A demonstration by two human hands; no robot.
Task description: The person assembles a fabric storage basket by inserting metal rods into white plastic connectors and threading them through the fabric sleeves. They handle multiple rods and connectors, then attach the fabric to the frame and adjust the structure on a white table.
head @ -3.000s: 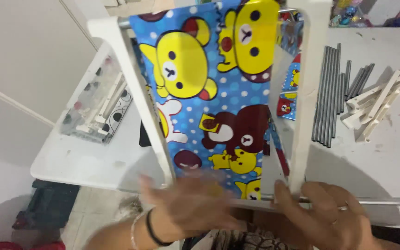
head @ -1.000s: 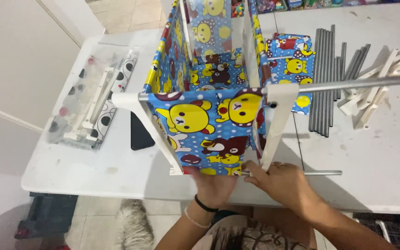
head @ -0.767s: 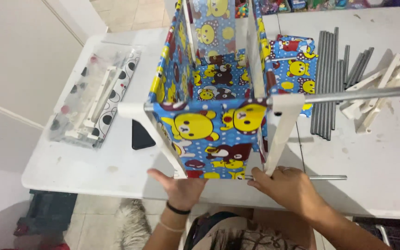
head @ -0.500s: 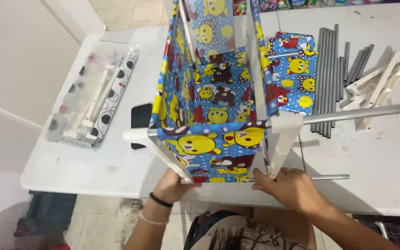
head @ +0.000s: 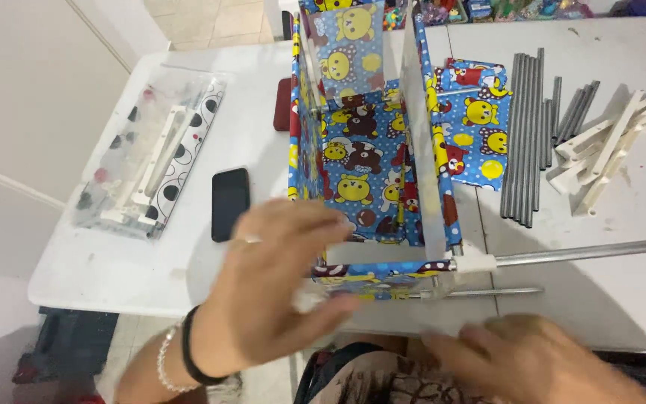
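Observation:
A tall open box of blue cloth with yellow and brown bear prints (head: 360, 161) stands on the white table (head: 263, 90), stretched over white bars and corner pieces. My left hand (head: 271, 295), blurred with fingers spread, hovers at the box's near left corner; whether it touches is unclear. It wears a black band and a bead bracelet. My right hand (head: 532, 359) is low at the table's front edge, flat and holding nothing. A long metal rod (head: 585, 253) sticks out to the right from the box's near right corner piece (head: 476, 262).
A black phone (head: 229, 202) lies left of the box, and a clear packet of white parts (head: 143, 176) further left. Right of the box are a folded piece of the same cloth (head: 476, 123), several grey rods (head: 525, 135), white plastic pieces (head: 603, 150) and a thin rod (head: 487, 292).
The box has swung from tipped toward me to standing upright. Both hands have come off its lower edge: the left rose to the near left corner, the right drew back toward me.

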